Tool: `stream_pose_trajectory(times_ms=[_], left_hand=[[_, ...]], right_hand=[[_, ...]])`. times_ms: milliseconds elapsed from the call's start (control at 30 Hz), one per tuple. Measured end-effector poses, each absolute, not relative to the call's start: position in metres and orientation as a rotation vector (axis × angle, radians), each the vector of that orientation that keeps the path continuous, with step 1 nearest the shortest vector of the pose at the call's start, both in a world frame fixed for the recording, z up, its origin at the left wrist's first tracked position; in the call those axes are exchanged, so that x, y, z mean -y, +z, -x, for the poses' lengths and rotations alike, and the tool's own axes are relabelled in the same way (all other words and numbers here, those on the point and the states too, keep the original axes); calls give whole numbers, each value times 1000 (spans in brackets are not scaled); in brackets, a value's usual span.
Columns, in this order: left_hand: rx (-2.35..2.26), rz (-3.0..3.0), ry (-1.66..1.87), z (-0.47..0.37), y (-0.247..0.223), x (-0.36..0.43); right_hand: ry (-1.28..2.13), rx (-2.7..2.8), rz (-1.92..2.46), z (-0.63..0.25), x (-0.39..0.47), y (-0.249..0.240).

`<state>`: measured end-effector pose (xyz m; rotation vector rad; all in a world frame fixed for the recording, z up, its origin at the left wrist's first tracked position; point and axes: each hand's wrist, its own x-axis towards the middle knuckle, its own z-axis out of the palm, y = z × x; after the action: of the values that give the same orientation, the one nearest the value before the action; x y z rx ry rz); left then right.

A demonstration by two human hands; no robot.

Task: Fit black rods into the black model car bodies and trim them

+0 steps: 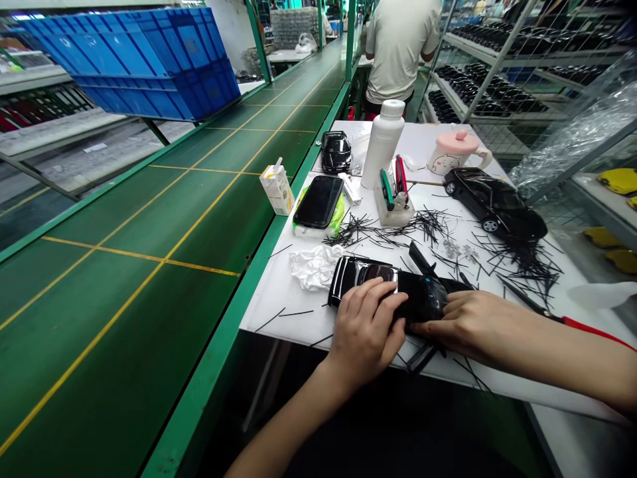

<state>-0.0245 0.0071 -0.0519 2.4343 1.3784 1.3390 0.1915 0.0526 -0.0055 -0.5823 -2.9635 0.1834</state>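
Observation:
A glossy black toy car (421, 297) lies at the near edge of the white table, with its doors standing out on both sides. My left hand (367, 326) is laid over its roof and rear, fingers curved round the body. At the car's other end, my right hand (468, 324) is closed on the front part, and its fingertips are partly hidden. Thin black strips (428, 226) are strewn around the car. Crumpled white tissue (316, 267) lies just left of it. A red-handled tool (590, 328) rests beyond my right forearm.
Behind the car stand a white bottle (383, 143), a clear holder (395, 211) with green and red tools, a pink-lidded mug (455, 151), a phone (318, 201) and another black toy car (495, 204). A green conveyor (199, 219) runs along the left; a person (403, 50) sits ahead.

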Motion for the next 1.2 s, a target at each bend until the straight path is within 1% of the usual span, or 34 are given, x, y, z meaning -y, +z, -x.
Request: stream_pose_trajectory(times_ms=[433,633,833,900,933,1000,1067,1100,1133,1200], left_hand=[[-1393,-2452,1312,25,-53,-6],[-1339,-2413,1386,26,-53,-6],[-1199,-2322,1494,31,-50,-4],[-1131,-2313,1484,33,-46,-4],[-1098,-2318,1454,34,-44,-4],[-1047,-2345,1336,36,-38,-4],[-1013,-2361,1201,36,-31,-4],[-1003,-2346,1158,35,-29,-4],[-995,-2312,1146,34,-26,-4],[-997,-2191,1190,31,-23,-4]], right_hand=[[247,3006,557,-193,-57,-7],[206,3047,676,-188,-55,-6],[352,3155,835,-178,-53,9],[503,3143,853,-176,-55,19],[633,3108,858,-175,-58,24],[1079,2979,894,-176,-64,33],[1618,2733,974,-179,-72,37],[1831,2583,1011,-180,-75,37],[1976,2446,1034,-182,-78,36],[2070,2246,1056,-186,-80,31]])
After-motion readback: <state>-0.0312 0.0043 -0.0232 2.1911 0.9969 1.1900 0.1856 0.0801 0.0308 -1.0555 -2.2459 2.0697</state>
